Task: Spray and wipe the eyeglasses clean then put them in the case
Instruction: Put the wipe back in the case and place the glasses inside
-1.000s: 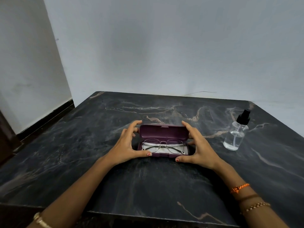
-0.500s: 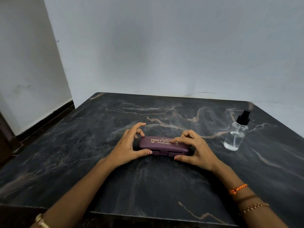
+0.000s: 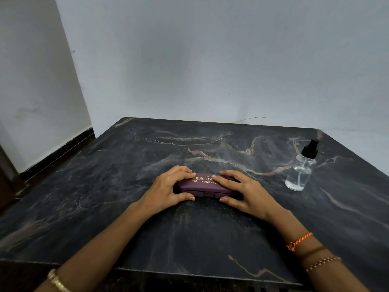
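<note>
A maroon eyeglass case (image 3: 205,185) with gold lettering lies closed in the middle of the dark marble table (image 3: 189,232). My left hand (image 3: 168,189) grips its left end, fingers on the lid and thumb at the front edge. My right hand (image 3: 244,191) grips the right end the same way, fingers flat on the lid. The eyeglasses are hidden inside the closed case. A clear spray bottle (image 3: 301,169) with a black nozzle stands upright to the right, apart from both hands.
White walls rise behind the table and to the left. The table's near edge runs below my forearms. A dark floor strip (image 3: 52,157) lies off the left side.
The case lid, open one second ago with the glasses visible, has come down shut. Both hands have since flattened their fingers onto the lid.
</note>
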### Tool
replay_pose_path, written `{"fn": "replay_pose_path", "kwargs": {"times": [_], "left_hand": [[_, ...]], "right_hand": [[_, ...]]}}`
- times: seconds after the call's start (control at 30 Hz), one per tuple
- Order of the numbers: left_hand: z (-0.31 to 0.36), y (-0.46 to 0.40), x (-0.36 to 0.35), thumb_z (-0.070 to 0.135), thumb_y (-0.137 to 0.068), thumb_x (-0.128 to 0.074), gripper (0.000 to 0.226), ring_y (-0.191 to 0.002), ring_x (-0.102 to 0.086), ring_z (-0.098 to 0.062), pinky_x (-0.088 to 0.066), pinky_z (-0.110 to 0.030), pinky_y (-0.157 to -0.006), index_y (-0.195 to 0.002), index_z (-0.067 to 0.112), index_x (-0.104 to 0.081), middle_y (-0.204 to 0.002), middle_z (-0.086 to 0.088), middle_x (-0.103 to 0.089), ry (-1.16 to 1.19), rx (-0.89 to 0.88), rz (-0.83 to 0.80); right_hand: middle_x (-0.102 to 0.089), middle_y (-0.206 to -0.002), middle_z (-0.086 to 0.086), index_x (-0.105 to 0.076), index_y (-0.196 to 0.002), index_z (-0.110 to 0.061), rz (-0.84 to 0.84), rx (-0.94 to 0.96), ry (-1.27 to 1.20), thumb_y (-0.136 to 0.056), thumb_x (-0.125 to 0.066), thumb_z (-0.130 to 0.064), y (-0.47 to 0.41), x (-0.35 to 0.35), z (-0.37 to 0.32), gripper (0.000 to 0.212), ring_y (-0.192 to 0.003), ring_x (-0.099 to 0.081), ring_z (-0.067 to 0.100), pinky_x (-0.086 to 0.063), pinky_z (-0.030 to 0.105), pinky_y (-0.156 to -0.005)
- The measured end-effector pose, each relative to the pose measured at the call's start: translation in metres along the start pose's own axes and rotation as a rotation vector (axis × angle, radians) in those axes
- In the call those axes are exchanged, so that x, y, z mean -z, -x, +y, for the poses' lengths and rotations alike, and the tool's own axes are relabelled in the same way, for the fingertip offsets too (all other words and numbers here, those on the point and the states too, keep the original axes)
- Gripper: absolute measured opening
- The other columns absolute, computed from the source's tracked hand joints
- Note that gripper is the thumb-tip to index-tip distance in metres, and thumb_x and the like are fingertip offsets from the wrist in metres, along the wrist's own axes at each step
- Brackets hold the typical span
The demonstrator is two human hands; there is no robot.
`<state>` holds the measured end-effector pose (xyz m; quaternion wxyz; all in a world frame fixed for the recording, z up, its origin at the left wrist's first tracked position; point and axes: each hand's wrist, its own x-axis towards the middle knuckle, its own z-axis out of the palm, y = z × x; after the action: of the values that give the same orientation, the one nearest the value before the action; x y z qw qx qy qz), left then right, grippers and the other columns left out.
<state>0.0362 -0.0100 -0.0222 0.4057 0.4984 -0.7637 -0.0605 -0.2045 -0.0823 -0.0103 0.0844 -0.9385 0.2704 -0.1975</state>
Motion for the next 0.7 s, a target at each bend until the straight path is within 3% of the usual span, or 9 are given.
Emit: {"fn": "replay_pose_path", "kwargs": {"times": [0.1, 0.17, 0.33, 0.47, 0.7], "left_hand": [[0.0003, 0.0009, -0.0001, 0.046, -0.064, -0.068, 0.052, -0.105, -0.052, -0.004, -0.043, -0.014, -0.091, -0.108, 0.022, -0.055, -0.113, 0.004, -0.054, -0.01, -0.015, 0.012], [0.0006, 0.0007, 0.0001, 0.046, -0.064, -0.067, 0.053, -0.104, -0.052, -0.004, -0.042, -0.012, -0.091, -0.107, 0.016, -0.059, -0.112, 0.006, -0.054, -0.029, -0.022, 0.011], [0.0026, 0.0003, 0.001, 0.046, -0.064, -0.066, 0.056, -0.104, -0.051, -0.004, -0.04, -0.008, -0.091, -0.106, 0.009, -0.063, -0.111, 0.006, -0.054, -0.054, -0.015, -0.001], [0.0047, 0.0004, 0.0015, 0.045, -0.064, -0.065, 0.056, -0.104, -0.051, -0.004, -0.038, -0.005, -0.091, -0.105, 0.006, -0.063, -0.109, 0.005, -0.054, -0.056, -0.019, -0.012], [0.0038, 0.001, 0.0022, 0.045, -0.066, -0.064, 0.056, -0.105, -0.05, -0.004, -0.036, -0.003, -0.092, -0.106, 0.006, -0.063, -0.11, -0.008, -0.062, -0.076, -0.002, -0.02]], "right_hand": [[-0.038, -0.147, -0.001, -0.023, -0.138, -0.037, -0.021, 0.021, 0.053, -0.081, -0.035, -0.056, 0.0002, 0.0002, -0.0006, 0.062, -0.134, -0.038, 0.018, -0.038, 0.036, -0.106], [-0.039, -0.147, 0.002, -0.027, -0.139, -0.032, -0.019, 0.034, 0.08, -0.083, -0.033, -0.058, -0.0002, -0.0002, 0.0004, 0.063, -0.135, -0.037, 0.021, -0.039, 0.04, -0.107], [-0.05, -0.137, 0.012, -0.039, -0.137, -0.02, -0.009, 0.094, 0.197, -0.09, -0.018, -0.06, 0.0001, -0.0009, 0.0, 0.065, -0.124, -0.049, 0.032, -0.05, 0.049, -0.091], [-0.055, -0.132, 0.015, -0.043, -0.134, -0.016, -0.047, 0.095, 0.256, -0.092, -0.015, -0.056, -0.0002, 0.0, -0.0021, 0.065, -0.119, -0.053, 0.034, -0.055, 0.049, -0.082], [-0.05, -0.137, 0.015, -0.042, -0.136, -0.016, -0.109, 0.048, 0.228, -0.09, -0.011, -0.059, 0.0003, 0.0028, -0.0066, 0.069, -0.124, -0.048, 0.035, -0.051, 0.049, -0.089]]}}
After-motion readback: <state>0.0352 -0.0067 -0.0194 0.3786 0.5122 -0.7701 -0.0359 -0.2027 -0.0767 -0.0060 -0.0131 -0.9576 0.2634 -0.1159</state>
